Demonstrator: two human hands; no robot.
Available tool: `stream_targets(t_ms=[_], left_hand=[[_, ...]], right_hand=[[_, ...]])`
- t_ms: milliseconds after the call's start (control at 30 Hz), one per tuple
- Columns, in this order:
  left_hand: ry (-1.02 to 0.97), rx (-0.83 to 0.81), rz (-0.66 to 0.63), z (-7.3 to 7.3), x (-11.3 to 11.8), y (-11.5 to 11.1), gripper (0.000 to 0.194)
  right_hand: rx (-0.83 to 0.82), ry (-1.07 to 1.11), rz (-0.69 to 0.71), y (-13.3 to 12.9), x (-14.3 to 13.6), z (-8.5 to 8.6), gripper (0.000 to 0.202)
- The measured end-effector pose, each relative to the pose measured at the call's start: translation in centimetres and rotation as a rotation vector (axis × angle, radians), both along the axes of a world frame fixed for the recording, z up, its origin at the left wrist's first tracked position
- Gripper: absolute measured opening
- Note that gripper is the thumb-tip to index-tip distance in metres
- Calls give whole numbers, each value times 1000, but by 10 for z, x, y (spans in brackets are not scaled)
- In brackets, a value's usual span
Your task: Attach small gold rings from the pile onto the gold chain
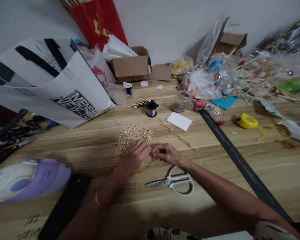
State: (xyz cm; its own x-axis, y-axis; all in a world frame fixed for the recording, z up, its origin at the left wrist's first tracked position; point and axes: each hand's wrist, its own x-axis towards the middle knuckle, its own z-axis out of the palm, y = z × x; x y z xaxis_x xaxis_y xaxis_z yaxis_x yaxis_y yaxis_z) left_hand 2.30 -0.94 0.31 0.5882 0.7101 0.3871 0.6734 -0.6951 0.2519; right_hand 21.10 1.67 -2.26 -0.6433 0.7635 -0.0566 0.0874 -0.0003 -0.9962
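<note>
My left hand (pixel 137 155) is closed at the near edge of a pile of clear and gold beads (pixel 128 135). Beside it my right hand (pixel 166 153) pinches at the end of a thin gold chain (pixel 147 165), and the fingertips of both hands nearly meet. What lies between the fingertips is too small to make out. Scissors with white handles (pixel 175 181) lie just below my right hand. Beyond that hand, a second gold chain (pixel 177 135) is stretched out on the wooden table.
A wire spool (pixel 151 109), a cutter (pixel 140 103), a white card (pixel 179 121) and a bead jar (pixel 182 100) stand or lie farther back. A black strip (pixel 237 156) crosses the right side, near a yellow tape measure (pixel 247 120). At left are a purple-white object (pixel 37 180) and a paper bag (pixel 75 90).
</note>
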Motion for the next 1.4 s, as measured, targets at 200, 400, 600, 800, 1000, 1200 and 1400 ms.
stream_targets(t_ms=[200, 400, 600, 800, 1000, 1200, 1400], left_hand=[[-101, 30, 37, -2, 2, -1, 13], [-325, 49, 212, -7, 5, -2, 8], [-501, -175, 343, -4, 6, -3, 9], [-706, -764, 290, -14, 11, -3, 8], [-859, -1102, 253, -19, 16, -7, 22], [-853, -1179, 271, -22, 17, -8, 30], [-798, -1169, 251, -19, 18, -7, 23]], right_hand=[[17, 13, 9, 0, 1, 0, 26], [-40, -24, -27, -1, 0, 3, 27], [-64, -18, -33, -1, -1, 6, 26], [-93, -28, -57, 0, 1, 5, 28], [-95, 3, -79, -1, 0, 5, 31], [-68, 17, -89, -1, 0, 1, 29], [-50, 12, -96, -3, -1, 0, 28]])
